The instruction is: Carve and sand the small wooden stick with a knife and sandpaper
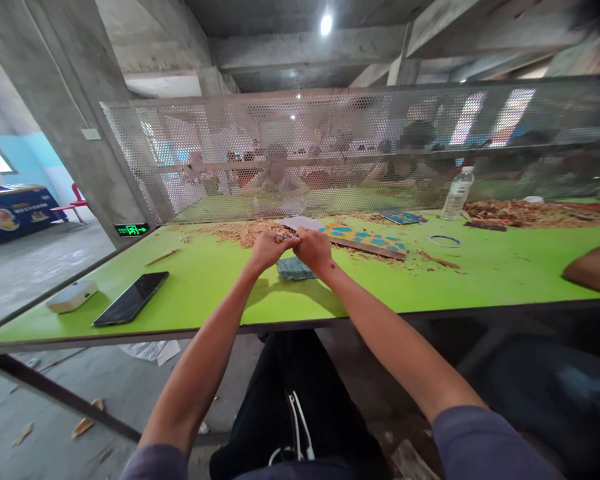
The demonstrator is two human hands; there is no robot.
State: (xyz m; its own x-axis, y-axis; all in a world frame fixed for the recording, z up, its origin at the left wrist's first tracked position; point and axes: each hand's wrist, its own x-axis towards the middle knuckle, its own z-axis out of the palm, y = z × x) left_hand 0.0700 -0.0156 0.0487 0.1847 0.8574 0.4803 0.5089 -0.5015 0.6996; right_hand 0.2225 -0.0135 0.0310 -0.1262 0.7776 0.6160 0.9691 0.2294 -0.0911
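Note:
Both my hands meet above the green table (205, 293), fingers curled. My left hand (267, 249) and my right hand (313, 248) pinch a small thin stick-like piece (286, 236) between them; it is too small to name. Just below the hands lies a dark blue-grey block (293, 269). Behind them a heap of wood shavings (240, 232) spreads toward the mesh screen. A long board with blue and yellow patterns (367, 240) lies to the right of my right hand.
A black phone (131, 298) and a white box (73, 296) lie at the left. A water bottle (457, 193), a ring (445, 241) and more shavings (525, 213) are at the right. Another person's arm (593, 268) rests on the right edge. A perforated mesh screen (180, 153) backs the table.

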